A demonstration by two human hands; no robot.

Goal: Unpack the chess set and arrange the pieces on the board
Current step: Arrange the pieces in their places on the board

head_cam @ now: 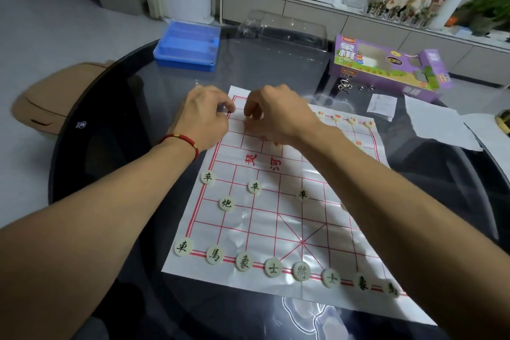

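Note:
The white paper board (278, 232) with a red grid lies on a dark round glass table (116, 146). Black-lettered round pieces (271, 267) line its near edge, with three pawns and a cannon (226, 204) further in. Red-lettered pieces (352, 120) sit along the far edge at the right. My left hand (204, 116) is at the board's far left corner, its fingertips pinched together on a piece they mostly hide. Just beside it, my right hand (276, 113) points its thumb and fingers down onto the far row, pinching a piece that is hidden too.
A blue plastic case (187, 47) and a clear plastic tray (284, 33) stand behind the board. The purple chess-set carton (386, 66) lies at the back right, with paper sheets (438, 127) beside it. A tan seat (52, 99) is left of the table.

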